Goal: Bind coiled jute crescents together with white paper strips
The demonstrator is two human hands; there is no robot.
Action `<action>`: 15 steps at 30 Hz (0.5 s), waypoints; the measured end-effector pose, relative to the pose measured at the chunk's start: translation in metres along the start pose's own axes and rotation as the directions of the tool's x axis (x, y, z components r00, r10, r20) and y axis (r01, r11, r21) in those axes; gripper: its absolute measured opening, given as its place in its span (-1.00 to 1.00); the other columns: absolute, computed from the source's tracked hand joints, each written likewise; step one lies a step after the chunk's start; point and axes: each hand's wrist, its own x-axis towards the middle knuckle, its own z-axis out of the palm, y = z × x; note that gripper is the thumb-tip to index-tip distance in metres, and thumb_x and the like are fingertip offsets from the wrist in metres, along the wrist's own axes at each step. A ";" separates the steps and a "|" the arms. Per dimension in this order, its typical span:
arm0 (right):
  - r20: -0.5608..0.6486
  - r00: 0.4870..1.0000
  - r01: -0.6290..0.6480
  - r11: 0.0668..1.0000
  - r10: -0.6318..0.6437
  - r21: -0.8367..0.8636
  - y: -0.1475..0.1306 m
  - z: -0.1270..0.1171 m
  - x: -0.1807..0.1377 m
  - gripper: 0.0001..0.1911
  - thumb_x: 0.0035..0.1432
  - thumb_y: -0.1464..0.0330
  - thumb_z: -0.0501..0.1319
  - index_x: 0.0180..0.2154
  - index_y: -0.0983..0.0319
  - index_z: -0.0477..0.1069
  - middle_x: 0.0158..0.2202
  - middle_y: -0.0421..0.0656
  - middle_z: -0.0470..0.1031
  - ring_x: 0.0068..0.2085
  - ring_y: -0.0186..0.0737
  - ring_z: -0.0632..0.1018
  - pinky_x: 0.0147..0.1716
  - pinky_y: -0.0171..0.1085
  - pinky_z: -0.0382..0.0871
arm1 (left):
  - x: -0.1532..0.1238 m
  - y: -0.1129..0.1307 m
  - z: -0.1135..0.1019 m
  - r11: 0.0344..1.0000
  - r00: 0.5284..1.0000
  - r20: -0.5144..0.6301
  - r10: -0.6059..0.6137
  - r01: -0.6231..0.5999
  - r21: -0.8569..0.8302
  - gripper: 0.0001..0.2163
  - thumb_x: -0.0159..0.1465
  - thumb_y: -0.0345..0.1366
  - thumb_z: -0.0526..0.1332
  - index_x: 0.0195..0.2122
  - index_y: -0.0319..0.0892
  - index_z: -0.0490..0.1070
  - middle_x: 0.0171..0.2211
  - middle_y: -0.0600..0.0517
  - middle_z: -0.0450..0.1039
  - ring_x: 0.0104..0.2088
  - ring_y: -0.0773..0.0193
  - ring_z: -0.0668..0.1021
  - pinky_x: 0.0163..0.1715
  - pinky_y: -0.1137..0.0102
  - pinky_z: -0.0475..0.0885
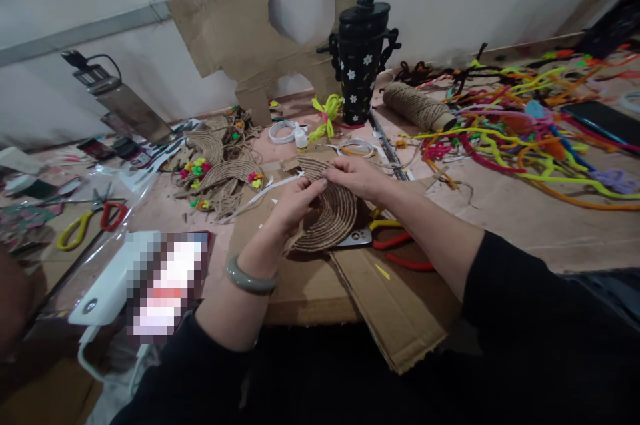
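Both my hands hold a curved, arch-shaped piece wound with brown jute twine [334, 211] above a sheet of cardboard [395, 305]. My left hand [293, 205], with a grey-green bangle on the wrist, grips the arch's inner left side with fingers closed. My right hand [356, 177] pinches the arch's upper end, fingertips pressed on the twine. Pliers with red and yellow handles [395, 241] lie just under the arch, partly hidden by it.
Finished twine arches with small coloured flowers [217, 168] lie to the left. A twine spool [417, 107], a black flowered tumbler [361, 58], a heap of coloured pipe cleaners [530, 125], scissors [90, 218], a phone [605, 121] and cardboard offcuts surround the work.
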 end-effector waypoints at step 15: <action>-0.006 0.999 0.041 0.999 -0.041 -0.027 0.002 0.000 0.000 -0.81 0.09 0.30 0.06 -0.51 0.25 0.22 -0.58 -0.30 0.11 -0.51 -0.41 0.16 -0.54 -0.34 -0.05 | -0.001 0.002 0.001 1.000 1.000 0.003 0.007 -0.006 -0.020 -0.76 0.09 -0.18 0.29 -0.55 -0.23 0.35 -0.60 0.09 0.28 -0.61 0.46 0.28 -0.61 0.46 0.11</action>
